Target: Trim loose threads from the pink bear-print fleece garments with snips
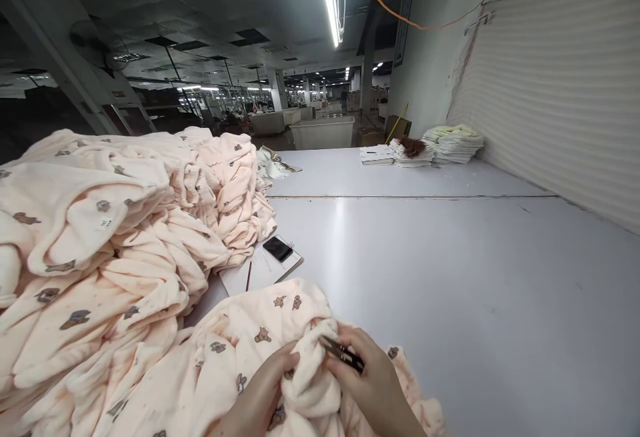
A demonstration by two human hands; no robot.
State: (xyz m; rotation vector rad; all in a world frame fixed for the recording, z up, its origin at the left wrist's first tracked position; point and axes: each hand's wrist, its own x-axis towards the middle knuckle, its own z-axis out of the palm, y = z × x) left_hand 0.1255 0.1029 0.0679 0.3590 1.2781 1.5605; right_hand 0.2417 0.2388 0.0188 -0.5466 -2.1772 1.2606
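A pale pink fleece garment [235,324] printed with small brown animals lies bunched at the table's near edge. My left hand [266,384] is closed on a fold of it, with the thumb on top. Small dark thread snips [344,353] sit in my right hand [373,374], gripped between thumb and fingers. Their tips point left and touch or nearly touch the raised fold. Some of the fingers of both hands are hidden by the cloth.
A tall heap of matching pink garments [125,224] fills the left side. Beyond my hands, a phone [278,248] and a pen [249,276] rest on a paper pad [265,269]. Folded white stacks [453,145] stand at the table's far end, by a curtained wall [555,90].
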